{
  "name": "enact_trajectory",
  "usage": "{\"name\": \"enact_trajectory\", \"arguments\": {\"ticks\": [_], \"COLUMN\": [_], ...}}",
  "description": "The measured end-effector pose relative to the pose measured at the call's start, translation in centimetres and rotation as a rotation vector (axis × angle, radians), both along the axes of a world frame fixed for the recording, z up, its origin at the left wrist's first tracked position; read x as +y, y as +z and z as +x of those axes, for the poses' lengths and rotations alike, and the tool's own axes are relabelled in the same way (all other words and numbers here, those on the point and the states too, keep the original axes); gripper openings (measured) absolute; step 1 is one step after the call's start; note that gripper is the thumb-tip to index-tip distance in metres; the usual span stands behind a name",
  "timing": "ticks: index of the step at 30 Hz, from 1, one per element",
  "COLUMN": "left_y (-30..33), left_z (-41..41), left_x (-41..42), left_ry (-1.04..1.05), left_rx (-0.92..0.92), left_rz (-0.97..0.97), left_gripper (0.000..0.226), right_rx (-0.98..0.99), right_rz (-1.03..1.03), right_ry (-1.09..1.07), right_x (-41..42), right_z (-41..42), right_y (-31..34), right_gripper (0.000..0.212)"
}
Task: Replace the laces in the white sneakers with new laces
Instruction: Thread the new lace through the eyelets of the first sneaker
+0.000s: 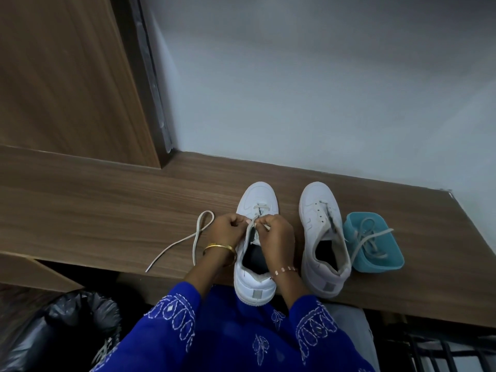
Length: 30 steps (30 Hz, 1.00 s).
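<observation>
Left hand [231, 228] and right hand [276, 232] each pinch the lace [200, 238] over the near sneaker [255, 253] on the counter [107, 200]. Second sneaker [323, 242] stands right of it; beyond, a blue tub [375, 260] holding laces.

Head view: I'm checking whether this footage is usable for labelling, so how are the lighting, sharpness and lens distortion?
Head view: dim, bluish, even light with soft shadows and no glare; wide-angle bending shows in the desk edge; both hands and the sneaker between them are fairly sharp, though the lace they pinch is small and hard to follow; the frame's corners are darker and softer.
</observation>
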State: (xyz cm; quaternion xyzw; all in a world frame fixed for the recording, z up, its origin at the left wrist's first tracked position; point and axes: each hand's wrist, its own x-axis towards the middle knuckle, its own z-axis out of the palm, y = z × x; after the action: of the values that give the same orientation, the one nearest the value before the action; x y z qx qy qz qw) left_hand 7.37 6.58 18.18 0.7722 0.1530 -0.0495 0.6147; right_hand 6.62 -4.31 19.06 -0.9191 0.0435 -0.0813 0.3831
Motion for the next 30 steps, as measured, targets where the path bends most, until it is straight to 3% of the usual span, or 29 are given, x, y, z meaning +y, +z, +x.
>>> {"name": "enact_trajectory", "arguments": {"ticks": [3,5,8,11,15,18,21,25,28,30], "left_y": [-0.4,-0.8,-0.5,0.2,0.7,0.6,-0.2,-1.9,-2.0,-1.4], "left_z": [0.1,0.2,0.4,0.4,0.3,0.5,0.8,0.7,-0.2,-0.6], "left_x": [-0.2,-0.1,0.1,0.7,2.8,4.7,6.9,8.8,6.7,4.8], "left_ry": [0.063,0.103,0.211,0.279,0.456,0.566,0.691,0.777,0.446,0.200], "left_rx": [0.048,0.083,0.138,0.204,0.163,0.128,0.077,0.003,-0.026,-0.173], "left_rz": [-0.041,-0.097,-0.326,-0.589,-1.033,-1.096,-0.855,-0.242,0.254,0.553], "left_gripper": [0.017,0.017,0.024,0.024,0.033,0.037,0.033,0.020,0.021,0.029], "right_rx": [-0.005,-0.134,-0.208,-0.025,0.039,0.113,0.226,0.328,0.352,0.343], "right_rz": [-0.075,-0.289,-0.496,-0.462,-0.399,-0.419,-0.384,-0.355,-0.347,-0.372], "right_ry": [0.045,0.030,0.055,0.117,0.123,0.162,0.183,0.260,0.266,0.258], "right_x": [-0.2,0.0,-0.1,-0.9,-1.8,-2.5,-3.2,-3.7,-3.5,-3.1], "right_z": [-0.2,-0.8,-2.1,-2.6,-2.4,-2.0,-1.1,0.1,0.4,0.4], "right_y": [0.9,1.5,2.1,1.1,0.2,0.6,1.4,2.0,1.9,1.9], "right_gripper": [0.013,0.014,0.017,0.018,0.028,0.027,0.039,0.053,0.050,0.050]}}
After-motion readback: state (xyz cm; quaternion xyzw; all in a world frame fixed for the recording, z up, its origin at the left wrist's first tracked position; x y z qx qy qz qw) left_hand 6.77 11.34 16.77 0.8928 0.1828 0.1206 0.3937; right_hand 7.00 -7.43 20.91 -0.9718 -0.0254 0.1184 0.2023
